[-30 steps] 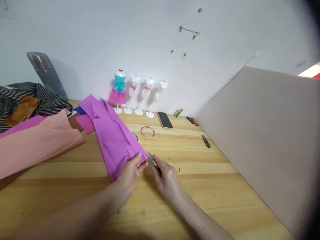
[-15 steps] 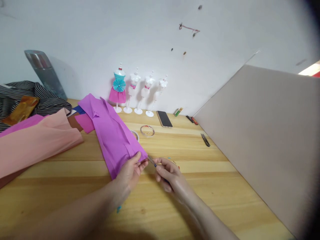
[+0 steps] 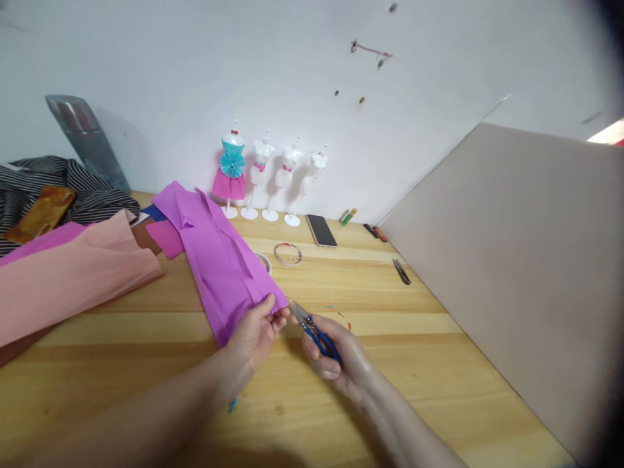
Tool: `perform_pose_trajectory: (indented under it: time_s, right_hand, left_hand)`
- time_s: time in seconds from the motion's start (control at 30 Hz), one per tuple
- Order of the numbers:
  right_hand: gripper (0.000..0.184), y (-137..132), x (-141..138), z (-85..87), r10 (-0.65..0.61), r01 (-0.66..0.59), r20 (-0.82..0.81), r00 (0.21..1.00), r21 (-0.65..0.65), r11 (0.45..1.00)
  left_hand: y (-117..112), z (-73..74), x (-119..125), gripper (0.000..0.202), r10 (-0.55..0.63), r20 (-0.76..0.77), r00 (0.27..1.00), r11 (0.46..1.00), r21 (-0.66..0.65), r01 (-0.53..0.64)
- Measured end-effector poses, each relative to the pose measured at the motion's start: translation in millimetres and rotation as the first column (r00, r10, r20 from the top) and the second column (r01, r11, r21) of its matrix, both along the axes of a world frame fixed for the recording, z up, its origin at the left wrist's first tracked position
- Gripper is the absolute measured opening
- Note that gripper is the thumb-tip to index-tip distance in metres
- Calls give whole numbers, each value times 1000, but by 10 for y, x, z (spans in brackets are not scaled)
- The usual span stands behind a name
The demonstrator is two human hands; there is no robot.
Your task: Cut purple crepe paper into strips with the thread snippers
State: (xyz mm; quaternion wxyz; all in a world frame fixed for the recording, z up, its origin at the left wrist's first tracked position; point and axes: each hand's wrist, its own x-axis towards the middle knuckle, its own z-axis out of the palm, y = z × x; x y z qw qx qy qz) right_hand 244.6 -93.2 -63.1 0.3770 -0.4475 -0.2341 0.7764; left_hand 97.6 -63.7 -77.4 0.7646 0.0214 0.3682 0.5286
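My left hand (image 3: 258,331) pinches the near right corner of a long sheet of purple crepe paper (image 3: 219,273), thumb on top and fingers beneath. The sheet runs away to the upper left, creased along its length. In my right hand (image 3: 336,354) lies a pair of blue-handled thread snips (image 3: 318,337), with my fingers closed around it. Its blades stand a little apart and point at the paper's corner, close to my left fingertips. My right palm hides part of the handles.
Several small white mannequins (image 3: 291,166) stand along the wall, one in a teal and pink dress (image 3: 231,169). A phone (image 3: 321,231), a clear ring-shaped dish (image 3: 288,255) and black snips (image 3: 402,272) lie on the table. Peach paper (image 3: 82,273), striped cloth (image 3: 97,195) and a bottle (image 3: 90,143) are at left.
My right hand has turned and drawn slightly back from the paper's corner, so the snips' blue handles and parted blades now show. My left hand keeps its hold on the paper.
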Motion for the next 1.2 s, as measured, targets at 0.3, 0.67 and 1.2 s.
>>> perform_pose_trajectory:
  time_s: [0.3, 0.67, 1.2]
  right_hand:
    - [35, 21, -1, -29, 26, -27, -63, 998, -16, 1000]
    - [31, 74, -6, -47, 11, -15, -92, 996, -41, 999]
    - [33, 54, 13, -54, -4, 1, -76, 997, -46, 999]
  left_hand:
    - [5, -78, 5, 15, 0, 2, 1000, 1000, 9, -1]
    - [15, -88, -12, 15, -5, 1, 1000, 1000, -7, 5]
    - [21, -119, -19, 21, -3, -2, 1000, 1000, 5, 3]
